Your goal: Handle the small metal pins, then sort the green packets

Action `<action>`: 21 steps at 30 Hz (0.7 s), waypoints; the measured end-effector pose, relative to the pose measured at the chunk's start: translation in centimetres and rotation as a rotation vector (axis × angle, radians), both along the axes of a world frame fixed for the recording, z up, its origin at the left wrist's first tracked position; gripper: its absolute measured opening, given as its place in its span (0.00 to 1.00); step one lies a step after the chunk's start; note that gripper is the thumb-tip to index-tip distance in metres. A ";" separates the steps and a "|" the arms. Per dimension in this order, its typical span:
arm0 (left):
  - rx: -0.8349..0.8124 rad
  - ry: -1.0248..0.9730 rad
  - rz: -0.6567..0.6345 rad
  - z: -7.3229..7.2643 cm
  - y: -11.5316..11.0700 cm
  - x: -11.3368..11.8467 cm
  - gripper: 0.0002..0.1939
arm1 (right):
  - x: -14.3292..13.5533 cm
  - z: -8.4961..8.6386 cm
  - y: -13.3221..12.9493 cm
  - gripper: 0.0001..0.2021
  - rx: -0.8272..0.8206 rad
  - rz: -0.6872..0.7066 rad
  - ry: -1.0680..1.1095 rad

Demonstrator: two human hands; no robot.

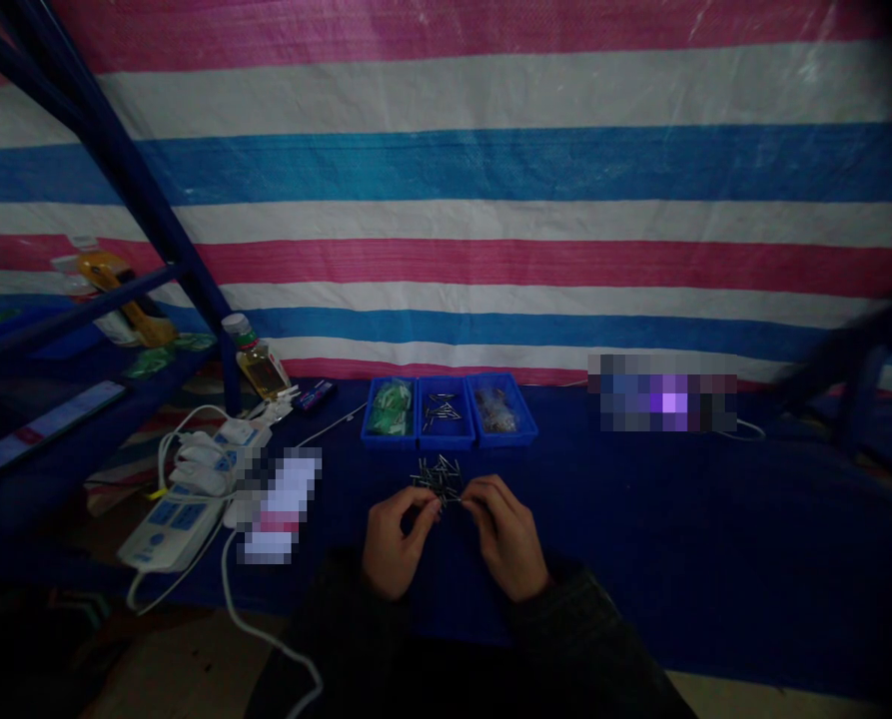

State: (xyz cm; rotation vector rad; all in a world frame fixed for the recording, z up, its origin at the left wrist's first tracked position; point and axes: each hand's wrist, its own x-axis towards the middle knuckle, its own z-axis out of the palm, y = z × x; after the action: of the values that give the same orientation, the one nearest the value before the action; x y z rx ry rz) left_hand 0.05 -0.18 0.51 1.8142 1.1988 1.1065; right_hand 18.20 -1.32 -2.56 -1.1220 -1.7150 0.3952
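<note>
Although the left hand point(397, 544) and the right hand point(511, 547) stood slightly apart, the thumb and fingers of each were pinched on 1 thin metal pin point(451, 501). This pin was located between them, over the table point(625, 529), at the near side of a loose pile of pins point(440, 474). Risk was judged as follows: a slip of the narrow fingertip hold could have dropped the pin among its lookalikes, and a brush of the knuckles could have scattered the unenclosed pile. The pin's long axis ran crosswise from hand to hand, nearly level; head and tip could not be told apart. Pins in the pile pointed in mixed directions. Beyond it, 3 blue trays point(446, 441) stood in a row, containing green packets point(392, 407), metal pins point(443, 411) and small clear pieces point(496, 409). A striped sheet point(446, 260) hung behind.
</note>
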 end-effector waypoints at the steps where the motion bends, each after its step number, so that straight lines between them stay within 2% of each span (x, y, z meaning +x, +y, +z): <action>1: 0.001 -0.002 0.001 0.0 0.0 0.0 0.08 | 0.0 0.0 0.0 0.08 -0.007 0.003 0.000; 9: 0.000 -0.007 0.004 0.0 -0.1 0.1 0.08 | 0.1 -0.1 0.0 0.08 -0.018 0.004 -0.013; 13: -0.004 -0.014 0.039 -0.2 0.0 0.1 0.08 | 0.3 0.1 0.0 0.08 -0.008 -0.044 0.022; 17: -0.010 -0.026 0.052 -0.3 0.1 0.1 0.09 | 0.2 1.6 1.1 0.07 0.045 -0.165 0.061; 21: -0.007 -0.027 0.049 -0.5 0.1 0.0 0.09 | 0.2 3.6 4.1 0.06 0.088 -0.255 0.095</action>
State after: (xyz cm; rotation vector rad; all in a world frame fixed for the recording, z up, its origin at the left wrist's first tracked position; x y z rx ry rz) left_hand 0.09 -0.03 0.05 1.7674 1.2358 1.1493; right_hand 18.42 2.81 1.07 -1.2192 -1.4708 0.2085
